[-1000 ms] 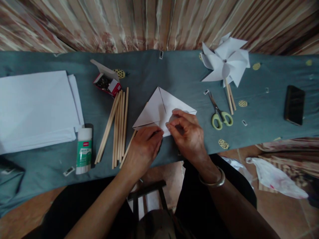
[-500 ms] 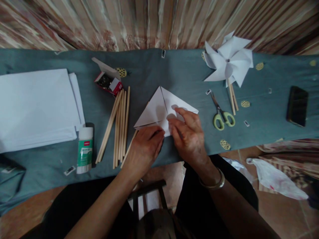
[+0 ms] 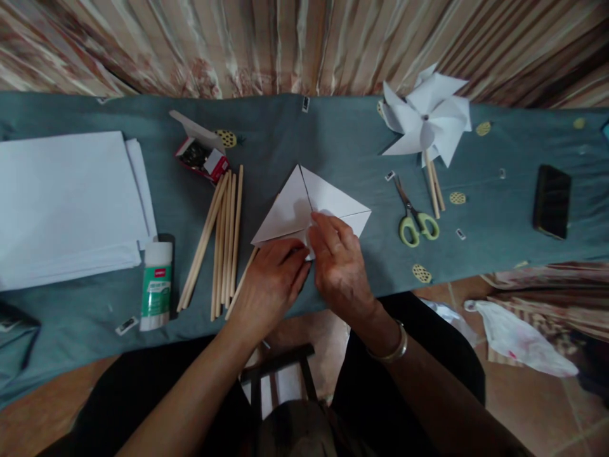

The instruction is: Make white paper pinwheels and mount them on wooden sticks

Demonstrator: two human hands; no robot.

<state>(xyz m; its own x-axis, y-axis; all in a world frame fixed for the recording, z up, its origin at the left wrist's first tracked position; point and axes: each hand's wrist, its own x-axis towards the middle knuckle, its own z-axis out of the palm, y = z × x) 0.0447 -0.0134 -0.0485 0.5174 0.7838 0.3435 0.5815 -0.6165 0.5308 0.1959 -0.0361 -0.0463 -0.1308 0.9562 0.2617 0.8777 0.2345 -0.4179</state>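
Head camera looks down on my two hands meeting over a white paper sheet folded into a triangle [image 3: 309, 203], which lies flat on the grey-green cloth-covered table [image 3: 333, 139] right in front of me. My left hand [image 3: 271, 285] rests palm down on the near edge of the fold, fingers together and pressing it to the cloth. My right hand [image 3: 340, 266] is curled, thumb and fingertips pinching the paper near the centre seam where the flaps meet.

I judge I am in the creasing stage of the fold; the next move calls for keeping the left hand firm as an anchor while the right works the pinched flap along the crease without skewing the edges.

Just left of the paper lies a bundle of thin wooden sticks [image 3: 223, 238], beyond them an open small red box [image 3: 202, 155], a white glue stick with a green label [image 3: 155, 285] and a stack of white paper sheets [image 3: 66, 203]. To the right are green-handled scissors [image 3: 413, 219], a finished white paper pinwheel [image 3: 428, 117] and a black phone [image 3: 550, 201]. Striped curtain fabric [image 3: 285, 44] hangs behind the table; the tiled floor [image 3: 547, 406] shows below.
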